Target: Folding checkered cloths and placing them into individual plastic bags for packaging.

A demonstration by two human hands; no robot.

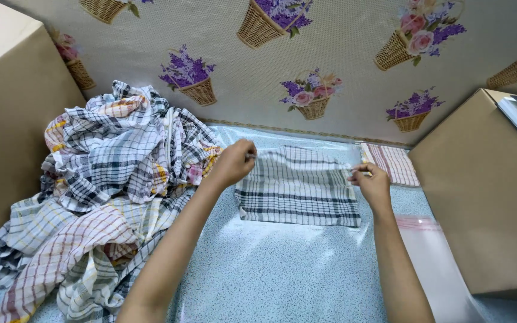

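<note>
Pinching its far corners, the folded checked cloth (297, 188) is held by left hand (234, 162) and right hand (371, 182); edges are best kept level, evenly taut.

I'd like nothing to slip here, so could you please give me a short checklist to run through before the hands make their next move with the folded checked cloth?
1. Left hand pinches the upper left corner of the folded grey checked cloth: ok.
2. Right hand has a grip at the upper right edge: ok.
3. Cloth lies flat and square on the speckled blue table: ok.
4. Whether the cloth sits inside a clear plastic bag: cannot tell; there is glare around it.
5. Pile of checked cloths stays off the folded one: ok, apart.
6. Cardboard box on the right leaves the hand room: ok.
</note>
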